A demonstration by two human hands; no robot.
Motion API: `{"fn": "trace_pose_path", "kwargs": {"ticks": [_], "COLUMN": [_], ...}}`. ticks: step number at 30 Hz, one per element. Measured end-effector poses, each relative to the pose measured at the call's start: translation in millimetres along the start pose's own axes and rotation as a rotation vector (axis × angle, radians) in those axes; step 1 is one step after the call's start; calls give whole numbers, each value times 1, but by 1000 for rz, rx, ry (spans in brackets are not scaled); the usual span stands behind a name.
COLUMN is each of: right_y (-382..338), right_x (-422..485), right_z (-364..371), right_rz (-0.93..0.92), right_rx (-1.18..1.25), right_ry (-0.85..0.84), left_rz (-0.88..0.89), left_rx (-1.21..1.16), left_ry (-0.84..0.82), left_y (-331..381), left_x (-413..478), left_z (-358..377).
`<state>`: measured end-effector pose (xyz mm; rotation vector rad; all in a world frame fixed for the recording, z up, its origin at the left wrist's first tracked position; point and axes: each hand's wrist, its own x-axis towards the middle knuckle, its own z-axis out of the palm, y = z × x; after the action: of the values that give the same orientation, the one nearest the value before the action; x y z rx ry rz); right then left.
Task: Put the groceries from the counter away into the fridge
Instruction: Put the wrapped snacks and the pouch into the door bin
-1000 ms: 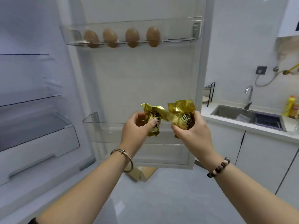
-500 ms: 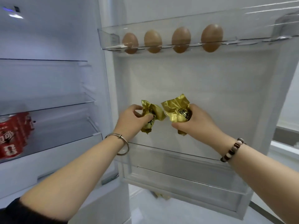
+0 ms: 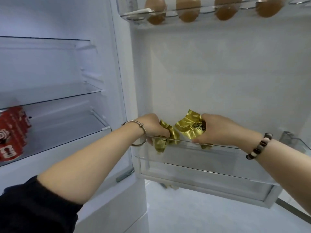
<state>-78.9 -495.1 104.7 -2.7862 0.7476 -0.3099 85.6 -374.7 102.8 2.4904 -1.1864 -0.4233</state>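
The door's top rack [image 3: 134, 15] carries four brown eggs [image 3: 187, 10] in a row, each in its own hollow. Inside the fridge [image 3: 50, 64], red cans [image 3: 11, 133] sit on the lower glass shelf [image 3: 67, 132], at its left end.

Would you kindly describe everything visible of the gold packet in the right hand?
The gold packet is shiny, crinkled foil with dark print and a flared end pointing up. The right hand grips its body at the rim of the clear door bin, its lower tip showing through the wall, beside the second packet in the left hand.
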Motion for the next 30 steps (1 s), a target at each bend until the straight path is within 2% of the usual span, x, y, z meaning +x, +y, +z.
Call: {"fn": "trace_pose_path", "kwargs": {"ticks": [7, 14, 18, 20, 26, 30], "right_y": [-2, -3, -4, -4, -4, -5], "right_x": [-3, -5, -6, -6, -5, -5], "right_z": [2, 1, 2, 2, 5, 6], "right_rz": [-4, -30, -44, -46, -30, -29], "right_rx": [-67, -138, -141, -136, -139, -158], "right_ry": [-30, -75, -107, -108, -109, -123], "left_rz": [-43, -61, 67, 108, 312, 325], "left_rx": [-3, 151, 468, 545, 529, 487], "left_ry": [-178, -209, -26, 6, -113, -232], "left_y": [5, 5, 5, 5, 6, 6], "left_x": [0, 1, 3, 2, -4, -2], "left_z": [-1, -5, -8, -10, -16, -17]}}
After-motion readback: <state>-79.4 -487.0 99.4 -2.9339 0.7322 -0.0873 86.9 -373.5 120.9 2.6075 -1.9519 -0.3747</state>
